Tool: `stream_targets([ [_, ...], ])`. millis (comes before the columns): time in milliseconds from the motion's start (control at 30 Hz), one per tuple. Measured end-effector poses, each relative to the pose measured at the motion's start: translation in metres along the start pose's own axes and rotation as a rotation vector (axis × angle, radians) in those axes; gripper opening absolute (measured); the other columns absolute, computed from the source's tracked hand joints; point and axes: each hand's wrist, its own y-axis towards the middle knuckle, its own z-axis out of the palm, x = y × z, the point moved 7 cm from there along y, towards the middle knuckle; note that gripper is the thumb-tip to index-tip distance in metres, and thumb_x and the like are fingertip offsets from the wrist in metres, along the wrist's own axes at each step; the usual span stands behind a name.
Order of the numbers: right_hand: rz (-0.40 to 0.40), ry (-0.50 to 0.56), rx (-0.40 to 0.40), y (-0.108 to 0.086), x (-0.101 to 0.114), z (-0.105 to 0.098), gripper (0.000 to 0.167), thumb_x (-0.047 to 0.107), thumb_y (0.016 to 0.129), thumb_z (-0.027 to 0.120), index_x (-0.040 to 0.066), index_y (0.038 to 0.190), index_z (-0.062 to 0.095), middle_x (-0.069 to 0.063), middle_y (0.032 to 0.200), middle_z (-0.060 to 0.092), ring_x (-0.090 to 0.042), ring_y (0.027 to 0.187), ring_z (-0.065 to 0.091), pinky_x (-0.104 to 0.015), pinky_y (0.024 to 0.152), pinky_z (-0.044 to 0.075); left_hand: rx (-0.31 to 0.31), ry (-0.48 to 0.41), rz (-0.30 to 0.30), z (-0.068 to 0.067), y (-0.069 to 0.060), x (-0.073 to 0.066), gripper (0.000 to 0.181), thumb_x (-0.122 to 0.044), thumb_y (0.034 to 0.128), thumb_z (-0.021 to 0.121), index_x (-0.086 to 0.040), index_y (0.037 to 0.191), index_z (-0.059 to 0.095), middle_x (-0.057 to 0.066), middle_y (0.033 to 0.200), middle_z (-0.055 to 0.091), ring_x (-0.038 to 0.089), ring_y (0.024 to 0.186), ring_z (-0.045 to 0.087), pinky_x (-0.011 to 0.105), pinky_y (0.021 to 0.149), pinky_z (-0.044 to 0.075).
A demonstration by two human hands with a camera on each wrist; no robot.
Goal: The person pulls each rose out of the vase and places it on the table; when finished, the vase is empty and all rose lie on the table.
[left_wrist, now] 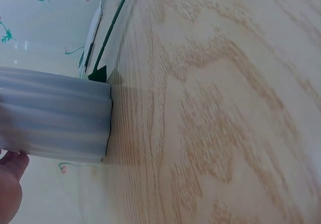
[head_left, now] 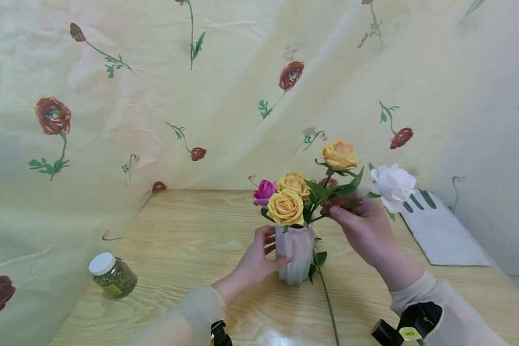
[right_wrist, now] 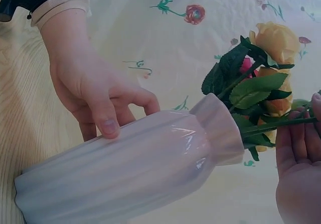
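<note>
A pale ribbed vase (head_left: 295, 254) stands upright on the table. My left hand (head_left: 255, 262) holds its side, thumb at the front and fingers behind. Out of its mouth rise yellow roses (head_left: 285, 206), a higher orange-yellow rose (head_left: 339, 155) and a magenta rose (head_left: 265, 192). My right hand (head_left: 365, 226) pinches a green stem (right_wrist: 273, 127) that slants from the vase mouth. Beyond that hand is a white rose (head_left: 391, 186), apparently on this stem; its join is hidden by the fingers. Another leafy stem (head_left: 328, 298) lies beside the vase, its upper end hidden.
A jar (head_left: 117, 278) with a white lid and dried green contents sits at the left. On the right lies a flat white item (head_left: 447, 235) with dark green marks, perhaps a cloth or mat. Flower-printed fabric (head_left: 225, 86) hangs behind the wooden table (head_left: 190, 226).
</note>
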Motion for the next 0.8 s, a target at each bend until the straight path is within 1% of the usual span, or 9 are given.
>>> stream_targets([
  [100,-0.039,0.057,-0.007,-0.0005,0.0046,-0.0024,0.020,-0.016,0.089,0.049,-0.006,0.101,0.061,-0.014,0.101,0.065,-0.022,0.095,0.063,-0.030,0.087,0.051,-0.001,0.005,-0.010,-0.0001,-0.0002,0.0007,0.071,-0.020,0.0837,0.072,-0.009,0.136,0.025,0.007,0.134,0.040,0.027,0.125,0.042,0.037,0.102,0.040],
  [167,-0.016,0.069,-0.029,-0.0012,0.0050,-0.0046,0.020,-0.017,0.088,0.049,-0.005,0.100,0.061,-0.014,0.099,0.064,-0.022,0.093,0.063,-0.029,0.086,0.051,-0.002,0.007,-0.013,-0.0003,-0.0004,0.0001,0.071,-0.020,0.0837,0.072,-0.009,0.136,0.025,0.007,0.134,0.040,0.027,0.125,0.042,0.037,0.102,0.040],
  [267,0.047,0.055,-0.055,-0.0018,0.0035,-0.0064,0.022,-0.016,0.088,0.050,-0.001,0.103,0.058,-0.010,0.097,0.062,-0.020,0.089,0.062,-0.028,0.085,0.051,-0.004,0.005,-0.014,-0.0006,-0.0007,-0.0015,0.071,-0.019,0.0837,0.072,-0.008,0.135,0.025,0.008,0.134,0.040,0.027,0.125,0.042,0.037,0.102,0.040],
  [333,0.087,0.037,-0.072,-0.0022,0.0022,-0.0071,0.023,-0.015,0.089,0.051,0.001,0.104,0.056,-0.008,0.098,0.060,-0.018,0.086,0.062,-0.027,0.085,0.052,-0.005,0.003,-0.015,-0.0006,-0.0007,-0.0021,0.071,-0.019,0.0836,0.072,-0.008,0.135,0.025,0.008,0.134,0.040,0.027,0.125,0.042,0.036,0.102,0.040],
  [433,0.102,0.038,-0.067,-0.0022,0.0015,-0.0064,0.024,-0.014,0.089,0.051,0.002,0.106,0.054,-0.007,0.100,0.058,-0.018,0.085,0.062,-0.026,0.085,0.052,-0.005,0.007,-0.018,-0.0008,0.0002,-0.0007,0.071,-0.020,0.0834,0.073,-0.008,0.135,0.026,0.009,0.134,0.040,0.027,0.124,0.042,0.036,0.102,0.040],
  [567,0.102,0.044,-0.068,-0.0025,0.0027,-0.0062,0.024,-0.014,0.089,0.050,0.003,0.105,0.056,-0.007,0.096,0.058,-0.018,0.085,0.063,-0.026,0.085,0.052,-0.003,0.012,-0.023,-0.0008,-0.0001,-0.0007,0.071,-0.021,0.0831,0.073,-0.008,0.135,0.026,0.009,0.134,0.040,0.027,0.124,0.043,0.037,0.102,0.040],
  [767,0.076,0.044,-0.093,-0.0029,0.0094,-0.0080,0.019,-0.012,0.090,0.052,0.004,0.099,0.057,-0.007,0.086,0.064,-0.020,0.085,0.065,-0.026,0.084,0.052,-0.002,0.015,-0.031,-0.0012,-0.0004,-0.0013,0.071,-0.020,0.0829,0.073,-0.009,0.135,0.025,0.010,0.134,0.040,0.027,0.124,0.043,0.038,0.102,0.040],
  [800,0.071,0.050,-0.096,-0.0029,0.0106,-0.0083,0.018,-0.012,0.090,0.052,0.004,0.098,0.057,-0.007,0.087,0.063,-0.020,0.084,0.065,-0.027,0.084,0.052,-0.002,0.018,-0.035,-0.0012,-0.0003,-0.0008,0.072,-0.020,0.0829,0.073,-0.009,0.135,0.025,0.010,0.134,0.040,0.027,0.124,0.043,0.038,0.102,0.041],
])
